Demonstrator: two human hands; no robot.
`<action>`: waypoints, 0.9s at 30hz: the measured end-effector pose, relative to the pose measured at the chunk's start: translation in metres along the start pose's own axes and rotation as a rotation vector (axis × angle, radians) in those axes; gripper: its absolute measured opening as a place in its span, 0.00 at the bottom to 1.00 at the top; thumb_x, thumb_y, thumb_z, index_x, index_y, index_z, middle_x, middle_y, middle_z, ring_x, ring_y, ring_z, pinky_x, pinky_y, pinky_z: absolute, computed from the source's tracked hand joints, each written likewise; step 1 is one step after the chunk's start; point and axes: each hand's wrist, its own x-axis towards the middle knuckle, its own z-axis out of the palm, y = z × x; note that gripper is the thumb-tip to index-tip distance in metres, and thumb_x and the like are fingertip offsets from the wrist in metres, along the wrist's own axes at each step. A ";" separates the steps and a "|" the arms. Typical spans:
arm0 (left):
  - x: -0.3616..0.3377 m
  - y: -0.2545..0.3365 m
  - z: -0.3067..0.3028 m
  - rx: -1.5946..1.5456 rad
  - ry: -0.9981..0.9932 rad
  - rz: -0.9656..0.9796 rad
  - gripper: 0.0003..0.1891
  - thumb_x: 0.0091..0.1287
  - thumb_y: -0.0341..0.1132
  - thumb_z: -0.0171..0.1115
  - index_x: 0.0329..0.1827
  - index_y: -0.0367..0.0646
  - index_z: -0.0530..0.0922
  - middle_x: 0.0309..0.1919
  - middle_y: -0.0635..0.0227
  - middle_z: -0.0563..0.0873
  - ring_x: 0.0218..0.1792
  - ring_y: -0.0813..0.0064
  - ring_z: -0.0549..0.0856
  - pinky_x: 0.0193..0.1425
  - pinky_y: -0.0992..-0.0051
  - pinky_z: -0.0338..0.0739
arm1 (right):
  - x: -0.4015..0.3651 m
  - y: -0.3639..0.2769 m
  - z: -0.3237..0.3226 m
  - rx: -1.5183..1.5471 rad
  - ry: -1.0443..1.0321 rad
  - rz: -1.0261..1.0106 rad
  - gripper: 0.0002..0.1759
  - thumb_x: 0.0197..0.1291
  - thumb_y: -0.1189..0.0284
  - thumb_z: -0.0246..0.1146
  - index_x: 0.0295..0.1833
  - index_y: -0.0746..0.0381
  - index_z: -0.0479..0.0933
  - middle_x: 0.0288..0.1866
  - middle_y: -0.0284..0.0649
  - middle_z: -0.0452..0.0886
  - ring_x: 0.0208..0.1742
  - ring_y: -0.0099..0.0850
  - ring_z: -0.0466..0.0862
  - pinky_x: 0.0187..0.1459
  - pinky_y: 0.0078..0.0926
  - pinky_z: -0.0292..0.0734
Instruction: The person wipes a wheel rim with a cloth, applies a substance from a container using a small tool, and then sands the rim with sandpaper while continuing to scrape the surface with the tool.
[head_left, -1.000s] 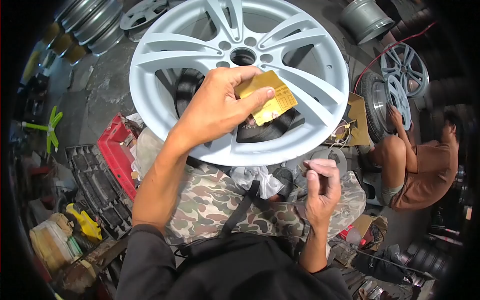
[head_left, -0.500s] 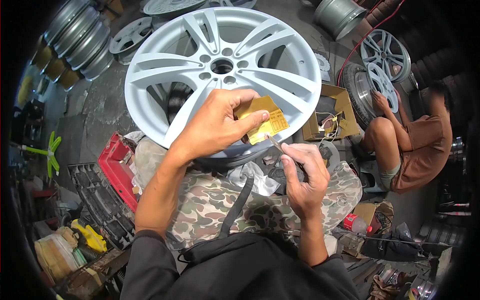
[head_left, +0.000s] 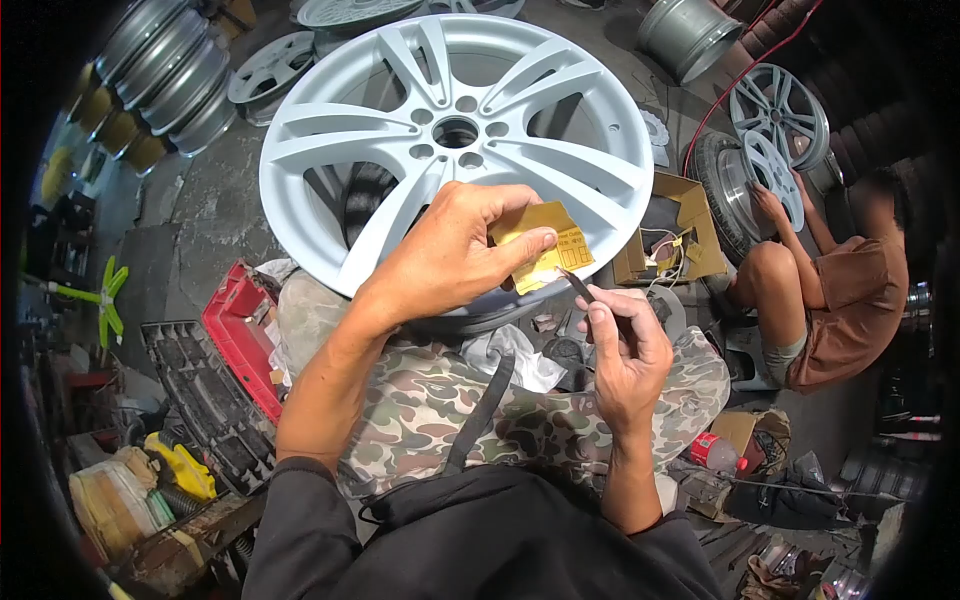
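Note:
My left hand (head_left: 447, 247) grips a folded yellow printed card (head_left: 568, 248) between thumb and fingers, above the near right part of a pale grey alloy wheel (head_left: 575, 160). The wheel lies face up in front of my knees, with split spokes and several bolt holes round its centre bore. In a pinch, my right hand (head_left: 632, 338) holds a thin, dark, pointed blade (head_left: 577, 287). Its tip is right at the card's lower edge, where a pale smear shows. The back end of the blade is hidden by my fingers.
At the right a person (head_left: 850, 290) sits holding another wheel (head_left: 770, 180) beside a tyre (head_left: 715, 195). An open cardboard box (head_left: 700, 220) with wires stands nearby. Stacked rims (head_left: 165, 85) rise at the far left. A red plastic part (head_left: 240, 330) lies by my left knee.
The view has shifted slightly, so most things appear a little further right. My hands keep hold of the card and the blade; the blade has turned and now looks dark.

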 end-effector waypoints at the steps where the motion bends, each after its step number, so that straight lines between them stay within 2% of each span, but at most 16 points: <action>1: 0.000 0.000 0.001 -0.001 -0.002 0.003 0.10 0.73 0.33 0.70 0.41 0.32 0.83 0.23 0.75 0.82 0.26 0.91 0.77 0.28 0.81 0.73 | -0.001 -0.001 0.001 0.141 0.046 0.138 0.07 0.70 0.82 0.65 0.50 0.69 0.84 0.43 0.42 0.86 0.40 0.27 0.87 0.44 0.21 0.81; 2: 0.001 0.001 0.002 0.013 0.001 0.023 0.10 0.72 0.32 0.70 0.41 0.32 0.83 0.23 0.74 0.83 0.26 0.90 0.78 0.28 0.81 0.74 | -0.003 0.002 0.001 0.179 0.020 0.177 0.08 0.74 0.80 0.62 0.53 0.71 0.82 0.43 0.41 0.87 0.38 0.22 0.86 0.42 0.16 0.81; 6: 0.001 0.002 0.005 -0.013 0.022 0.059 0.09 0.72 0.32 0.70 0.41 0.32 0.84 0.23 0.72 0.84 0.26 0.90 0.79 0.29 0.81 0.75 | -0.006 0.004 0.005 0.359 -0.053 0.328 0.09 0.74 0.78 0.63 0.55 0.71 0.81 0.42 0.43 0.88 0.35 0.20 0.83 0.37 0.17 0.79; 11: 0.002 0.001 0.006 0.087 0.046 0.097 0.09 0.72 0.32 0.70 0.43 0.31 0.84 0.24 0.71 0.85 0.26 0.89 0.81 0.29 0.81 0.77 | -0.008 0.003 0.003 0.412 -0.144 0.389 0.09 0.74 0.79 0.63 0.55 0.71 0.81 0.43 0.41 0.88 0.35 0.20 0.84 0.37 0.16 0.78; 13: 0.003 -0.001 0.006 0.093 0.060 0.100 0.10 0.72 0.32 0.70 0.44 0.31 0.84 0.25 0.71 0.85 0.27 0.89 0.82 0.29 0.82 0.78 | -0.009 0.002 0.001 0.409 -0.114 0.321 0.09 0.74 0.79 0.63 0.55 0.72 0.81 0.45 0.40 0.86 0.38 0.20 0.84 0.39 0.16 0.78; 14: 0.004 0.001 0.007 -0.123 0.027 -0.020 0.10 0.73 0.32 0.68 0.46 0.30 0.84 0.27 0.67 0.87 0.28 0.87 0.83 0.28 0.80 0.77 | -0.008 0.003 0.006 0.451 -0.022 0.221 0.08 0.70 0.83 0.65 0.53 0.71 0.82 0.45 0.41 0.84 0.42 0.24 0.85 0.41 0.19 0.80; 15: 0.004 0.001 0.008 -0.339 -0.006 -0.141 0.10 0.74 0.32 0.67 0.47 0.30 0.84 0.29 0.64 0.88 0.29 0.84 0.83 0.28 0.79 0.77 | -0.004 0.005 0.005 0.452 -0.021 0.217 0.08 0.70 0.83 0.65 0.53 0.71 0.82 0.45 0.41 0.84 0.42 0.24 0.85 0.41 0.19 0.80; 17: 0.006 -0.001 0.008 -0.435 -0.033 -0.153 0.11 0.75 0.32 0.66 0.49 0.29 0.83 0.33 0.64 0.89 0.30 0.84 0.85 0.29 0.81 0.80 | 0.002 0.006 0.002 -0.027 0.076 -0.184 0.11 0.62 0.87 0.67 0.50 0.69 0.83 0.45 0.44 0.85 0.46 0.31 0.87 0.45 0.25 0.82; 18: 0.007 -0.001 0.007 -0.533 -0.060 -0.169 0.13 0.76 0.33 0.66 0.52 0.29 0.83 0.36 0.64 0.90 0.32 0.83 0.87 0.30 0.82 0.83 | 0.004 0.004 0.002 -0.098 0.068 -0.250 0.15 0.56 0.90 0.69 0.49 0.68 0.84 0.45 0.46 0.85 0.46 0.38 0.88 0.47 0.31 0.83; 22: 0.006 0.000 0.004 -0.579 -0.060 -0.221 0.15 0.75 0.34 0.67 0.54 0.28 0.83 0.38 0.63 0.90 0.33 0.82 0.88 0.32 0.81 0.86 | 0.001 0.005 0.007 -0.260 0.119 -0.400 0.17 0.54 0.90 0.71 0.50 0.67 0.85 0.46 0.46 0.86 0.46 0.39 0.88 0.48 0.33 0.84; 24: 0.005 0.003 0.005 -0.568 -0.026 -0.222 0.14 0.75 0.35 0.67 0.53 0.31 0.84 0.35 0.66 0.90 0.30 0.85 0.86 0.30 0.84 0.82 | -0.001 0.005 0.009 -0.274 0.114 -0.407 0.18 0.54 0.89 0.73 0.50 0.67 0.86 0.47 0.46 0.86 0.46 0.39 0.88 0.48 0.32 0.84; 27: 0.005 0.000 0.006 -0.536 -0.022 -0.201 0.14 0.75 0.35 0.67 0.54 0.31 0.84 0.35 0.66 0.90 0.29 0.86 0.86 0.30 0.84 0.82 | -0.002 0.006 0.009 -0.296 0.109 -0.409 0.18 0.53 0.86 0.75 0.51 0.67 0.86 0.47 0.45 0.86 0.46 0.39 0.88 0.48 0.32 0.84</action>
